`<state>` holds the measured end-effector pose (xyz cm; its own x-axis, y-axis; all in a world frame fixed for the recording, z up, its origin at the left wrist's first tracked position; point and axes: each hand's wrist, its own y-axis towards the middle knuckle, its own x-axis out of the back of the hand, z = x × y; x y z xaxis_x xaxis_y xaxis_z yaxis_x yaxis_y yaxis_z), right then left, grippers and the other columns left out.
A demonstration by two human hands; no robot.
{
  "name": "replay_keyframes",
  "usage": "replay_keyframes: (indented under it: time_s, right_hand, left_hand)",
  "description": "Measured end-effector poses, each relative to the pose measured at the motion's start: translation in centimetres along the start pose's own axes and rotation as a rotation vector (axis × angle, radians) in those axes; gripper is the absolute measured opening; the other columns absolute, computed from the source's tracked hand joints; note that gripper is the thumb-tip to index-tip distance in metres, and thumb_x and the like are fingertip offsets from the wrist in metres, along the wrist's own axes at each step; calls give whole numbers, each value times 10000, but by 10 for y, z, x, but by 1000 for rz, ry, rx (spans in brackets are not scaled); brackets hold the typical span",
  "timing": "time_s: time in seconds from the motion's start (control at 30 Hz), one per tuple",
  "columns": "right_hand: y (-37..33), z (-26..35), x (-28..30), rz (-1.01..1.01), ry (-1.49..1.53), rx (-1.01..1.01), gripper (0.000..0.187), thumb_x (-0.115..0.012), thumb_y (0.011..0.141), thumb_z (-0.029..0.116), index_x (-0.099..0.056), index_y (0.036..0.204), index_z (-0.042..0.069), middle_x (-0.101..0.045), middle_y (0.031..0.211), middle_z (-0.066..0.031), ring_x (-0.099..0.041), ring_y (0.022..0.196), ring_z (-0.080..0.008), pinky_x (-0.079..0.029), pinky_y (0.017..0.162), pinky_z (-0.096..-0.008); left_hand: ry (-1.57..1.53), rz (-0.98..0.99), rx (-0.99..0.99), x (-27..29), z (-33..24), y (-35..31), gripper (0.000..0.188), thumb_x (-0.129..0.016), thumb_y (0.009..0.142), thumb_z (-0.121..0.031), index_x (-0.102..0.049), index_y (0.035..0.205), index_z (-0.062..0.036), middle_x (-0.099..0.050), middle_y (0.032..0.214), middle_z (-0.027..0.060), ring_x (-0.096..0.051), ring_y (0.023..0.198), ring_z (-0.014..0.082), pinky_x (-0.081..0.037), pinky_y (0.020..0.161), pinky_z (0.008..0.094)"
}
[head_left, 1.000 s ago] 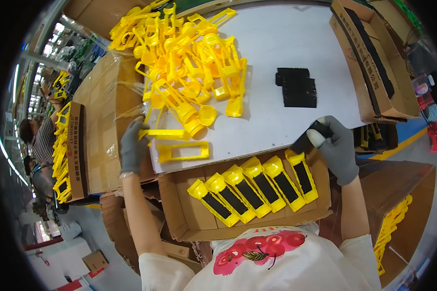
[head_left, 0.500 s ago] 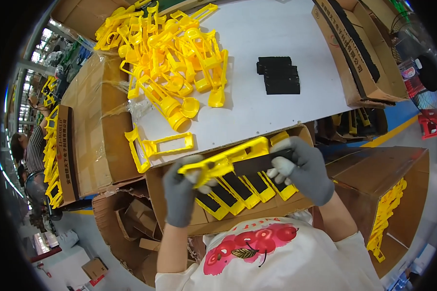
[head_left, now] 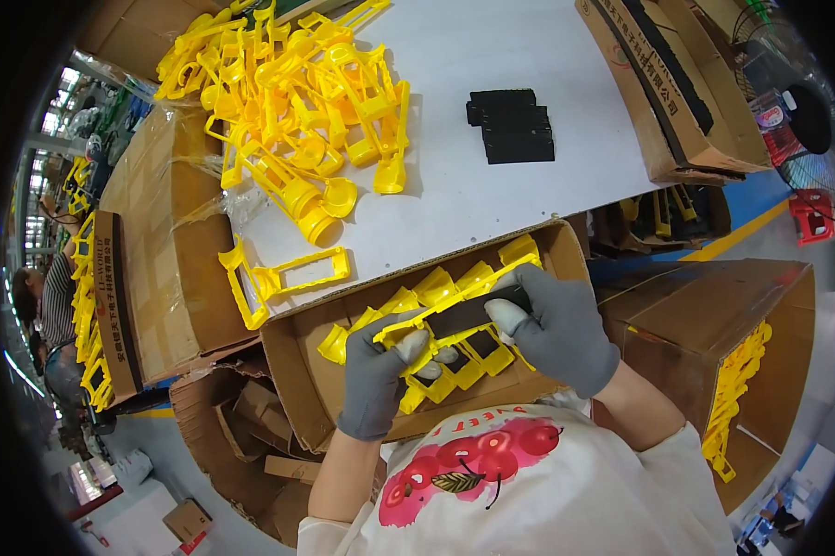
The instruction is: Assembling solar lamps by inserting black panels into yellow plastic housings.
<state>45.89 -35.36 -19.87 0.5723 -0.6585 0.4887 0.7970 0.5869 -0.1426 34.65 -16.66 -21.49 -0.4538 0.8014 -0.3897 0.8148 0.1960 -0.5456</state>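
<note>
Over the box (head_left: 297, 389), our left hand (head_left: 371, 375) has fingers curled around the yellow frame (head_left: 450, 301); our right hand (head_left: 566, 334) pinches the black strip (head_left: 459, 318). We seem to be lining them up; next needs gentle pressing.

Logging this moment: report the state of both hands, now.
Left hand: closed, holding the yellow plastic frame by its left end.
Right hand: closed, holding the black strip.

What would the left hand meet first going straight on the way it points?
Past the held yellow frame already in the left hand, probably other yellow frames lying in the carton. Its height over them is unclear, so it might pass above.
</note>
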Motion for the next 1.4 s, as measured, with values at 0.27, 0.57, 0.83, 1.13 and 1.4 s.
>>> replay_keyframes:
  time_s: [0.27, 0.57, 0.83, 1.13, 1.4]
  right_hand:
    - [-1, -26, -14, -78, -330, 86, 378, -700, 817, 379, -550, 985, 75, -644, 698, -105, -648, 610, -298, -490, 530, -377]
    - [-16, -49, -13, 226, 54, -7, 221, -737, 778, 150, -667, 967, 59, -677, 824, -100, -658, 698, -203, -507, 642, -275]
    - [-4, -35, -29, 379, -37, 21, 254, -768, 749, 308, -645, 898, 144, -654, 785, -62, -643, 647, -192, -481, 566, -276]
    - [136, -86, 62, -373, -676, 234, 320, -738, 707, 192, -635, 1007, 156, -588, 1053, -47, -574, 1011, -249, -496, 815, -385]
    - [133, -100, 69, -364, -777, 199, 321, -769, 679, 197, -626, 952, 107, -562, 1054, -49, -540, 1023, -268, -444, 853, -398]
  left_hand:
    - [172, -110, -60, -12, 7, 2, 252, -635, 835, -7, -636, 1076, 69, -657, 900, 125, -684, 720, 189, -549, 582, 251]
    - [331, 7, 3, 11, 12, -17, 249, -618, 824, 54, -622, 1068, 101, -666, 852, 143, -676, 665, 200, -533, 557, 237]
    - [477, -81, 26, 45, -9, -42, 235, -630, 809, 50, -636, 1042, 79, -666, 826, 141, -673, 657, 213, -527, 509, 249]
    - [990, -139, 360, 144, -97, -57, 194, -725, 768, -25, -595, 903, 22, -632, 709, 83, -613, 559, 105, -462, 435, 220]
    - [1859, -340, -199, 112, -58, -14, 347, -783, 670, -281, -617, 904, -86, -644, 746, 157, -632, 728, 354, -493, 631, 438]
